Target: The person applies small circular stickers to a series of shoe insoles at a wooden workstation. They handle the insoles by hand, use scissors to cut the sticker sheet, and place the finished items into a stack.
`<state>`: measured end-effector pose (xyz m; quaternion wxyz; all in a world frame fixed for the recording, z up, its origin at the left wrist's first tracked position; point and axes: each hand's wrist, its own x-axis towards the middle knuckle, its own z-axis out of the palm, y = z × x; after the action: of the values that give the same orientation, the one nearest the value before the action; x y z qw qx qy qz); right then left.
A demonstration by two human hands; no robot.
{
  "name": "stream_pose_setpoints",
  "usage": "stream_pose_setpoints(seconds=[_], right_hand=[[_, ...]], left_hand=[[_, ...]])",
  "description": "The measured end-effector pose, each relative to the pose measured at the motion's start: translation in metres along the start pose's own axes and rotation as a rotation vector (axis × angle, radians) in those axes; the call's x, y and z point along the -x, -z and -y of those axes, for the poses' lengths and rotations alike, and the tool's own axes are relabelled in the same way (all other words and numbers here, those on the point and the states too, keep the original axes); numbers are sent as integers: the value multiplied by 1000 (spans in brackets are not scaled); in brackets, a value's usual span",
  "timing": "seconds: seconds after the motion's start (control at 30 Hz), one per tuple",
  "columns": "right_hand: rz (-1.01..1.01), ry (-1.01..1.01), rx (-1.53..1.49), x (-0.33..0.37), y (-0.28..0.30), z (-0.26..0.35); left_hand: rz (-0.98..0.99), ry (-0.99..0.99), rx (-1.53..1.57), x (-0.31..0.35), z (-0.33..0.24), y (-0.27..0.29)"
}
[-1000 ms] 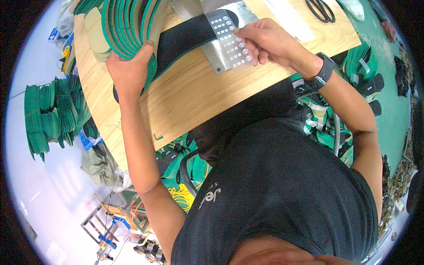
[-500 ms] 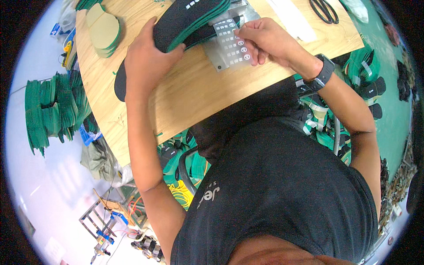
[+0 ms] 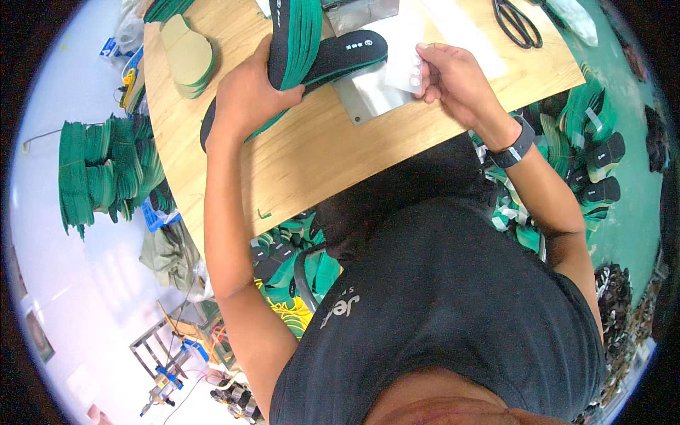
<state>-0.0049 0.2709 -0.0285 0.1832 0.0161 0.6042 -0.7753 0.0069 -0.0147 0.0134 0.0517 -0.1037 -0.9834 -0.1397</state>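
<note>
My left hand [image 3: 248, 95] is closed round a stack of black-topped green insoles [image 3: 303, 42], thumb on its near side. Beneath and beside the stack lies one black insole [image 3: 354, 51] with a small white print near its rounded end, partly over a thin metal plate [image 3: 368, 95]. Between thumb and fingers, my right hand [image 3: 457, 81] pinches a small translucent sheet of labels [image 3: 405, 72] just to the right of that insole. A dark watch [image 3: 516, 145] is on my right wrist.
A pile of beige-topped insoles [image 3: 190, 57] sits at the wooden table's [image 3: 312, 166] far left. Black-handled scissors [image 3: 517, 25] lie at the far right, near a white strip [image 3: 464, 35]. A metal block [image 3: 361, 14] stands behind the plate. More insole stacks [image 3: 106, 170] are left of the table.
The label sheet has moved right, away from the black insole, whose white print now shows. My left hand has tilted the insole stack more upright. The view has shifted slightly.
</note>
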Motion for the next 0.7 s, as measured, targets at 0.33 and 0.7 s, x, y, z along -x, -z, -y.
stream_pose_setpoints(seconds=[0.33, 0.7], right_hand=[[146, -87, 358, -18, -15, 9], [213, -163, 502, -21, -21, 13]], left_hand=[[-390, 100, 467, 13, 16, -5], [-528, 181, 681, 22, 36, -3]])
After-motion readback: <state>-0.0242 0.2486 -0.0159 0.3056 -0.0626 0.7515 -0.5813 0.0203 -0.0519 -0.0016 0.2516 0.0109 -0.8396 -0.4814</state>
